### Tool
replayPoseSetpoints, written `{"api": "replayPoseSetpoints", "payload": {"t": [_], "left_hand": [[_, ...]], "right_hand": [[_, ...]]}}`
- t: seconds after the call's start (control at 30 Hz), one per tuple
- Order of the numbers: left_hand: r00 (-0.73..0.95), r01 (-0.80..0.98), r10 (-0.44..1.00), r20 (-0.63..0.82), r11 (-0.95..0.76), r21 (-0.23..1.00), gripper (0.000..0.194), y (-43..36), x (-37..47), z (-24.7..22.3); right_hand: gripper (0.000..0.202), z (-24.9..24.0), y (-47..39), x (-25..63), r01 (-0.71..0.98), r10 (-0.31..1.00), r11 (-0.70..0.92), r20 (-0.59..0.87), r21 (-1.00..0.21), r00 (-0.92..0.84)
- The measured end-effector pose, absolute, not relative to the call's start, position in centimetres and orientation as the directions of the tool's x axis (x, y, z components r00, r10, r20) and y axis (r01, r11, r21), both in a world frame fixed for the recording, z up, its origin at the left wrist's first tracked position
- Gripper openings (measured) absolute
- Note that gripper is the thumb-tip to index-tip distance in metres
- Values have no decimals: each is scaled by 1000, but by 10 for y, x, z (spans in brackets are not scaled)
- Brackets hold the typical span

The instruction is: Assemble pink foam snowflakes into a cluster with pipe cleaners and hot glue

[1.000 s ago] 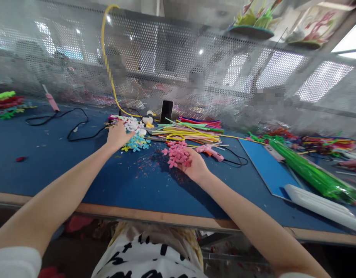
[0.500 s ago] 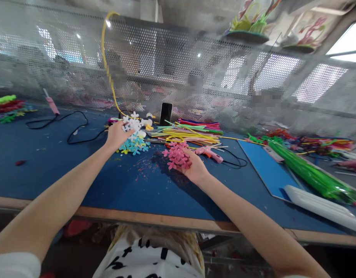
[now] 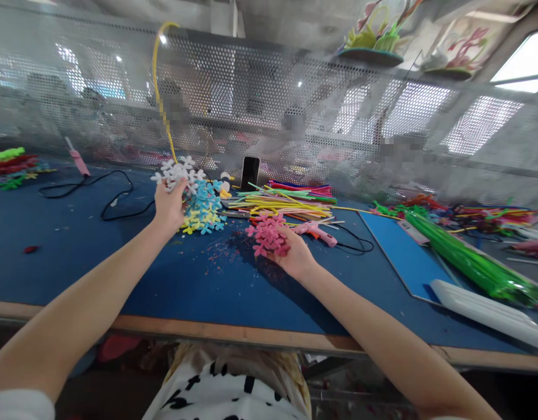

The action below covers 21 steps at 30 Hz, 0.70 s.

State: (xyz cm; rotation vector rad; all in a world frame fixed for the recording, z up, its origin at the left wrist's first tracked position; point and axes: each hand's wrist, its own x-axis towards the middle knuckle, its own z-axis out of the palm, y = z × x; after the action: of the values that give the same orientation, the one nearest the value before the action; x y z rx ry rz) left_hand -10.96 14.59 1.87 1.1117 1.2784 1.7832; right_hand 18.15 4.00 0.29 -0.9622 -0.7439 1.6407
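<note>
My left hand is closed on a bunch of white pipe-cleaner flowers, held up over the left-middle of the table. Just right of it and partly behind the fingers lie blue pipe-cleaner flowers and yellow pipe-cleaner flowers. A cluster of pink pipe-cleaner flowers is gripped in my right hand, low over the blue tabletop; most of those fingers are hidden beneath the petals. Close by on the right sits a pink glue gun.
Loose pipe cleaners lie in a pile behind my hands, with scissors beside them. A phone stands against the perforated metal screen. To the right are a blue board, a green bundle and a white bundle.
My left hand has lifted the white flowers up and to the left, uncovering more of the blue and yellow ones. My right hand stays in place with the pink flowers.
</note>
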Motion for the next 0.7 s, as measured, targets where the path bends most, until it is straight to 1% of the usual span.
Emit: {"api": "replayPoseSetpoints", "payload": {"t": [0.03,0.07,0.13,0.2,0.27,0.37,0.47,0.6,0.63,0.7], "left_hand": [[-427,-153,882,201,-289,945,40,139,-100,20],[-381,-230,912,155,-255,939,38,131,-89,21],[-207,-311,971,122,-184,932,36,115,-66,19],[-61,-314,988,141,-153,937,39,100,-47,14],[52,-253,997,55,-40,967,46,90,-36,7],[85,-188,996,-30,45,981,61,86,-33,0],[32,-160,998,-58,62,985,67,91,-37,-4],[-26,-164,999,-28,23,986,63,97,-40,-6],[-18,-172,1000,-18,15,985,60,98,-40,-6],[13,-191,1000,-5,7,982,53,97,-39,-6]], "right_hand": [[19,4,40,182,-480,966,-258,-227,-839,-122],[18,5,40,182,-497,968,-251,-226,-831,-110],[16,6,39,182,-533,973,-225,-213,-816,-86],[14,7,38,182,-555,979,-199,-193,-808,-70],[13,5,39,182,-538,983,-172,-183,-825,-32],[9,1,41,182,-455,984,-76,-142,-887,112],[14,-3,42,180,-407,977,22,-67,-913,204],[18,-4,41,178,-394,984,40,-33,-918,177],[17,-3,41,178,-398,985,24,-46,-917,164],[14,-3,42,180,-429,987,-62,-121,-901,111]]}}
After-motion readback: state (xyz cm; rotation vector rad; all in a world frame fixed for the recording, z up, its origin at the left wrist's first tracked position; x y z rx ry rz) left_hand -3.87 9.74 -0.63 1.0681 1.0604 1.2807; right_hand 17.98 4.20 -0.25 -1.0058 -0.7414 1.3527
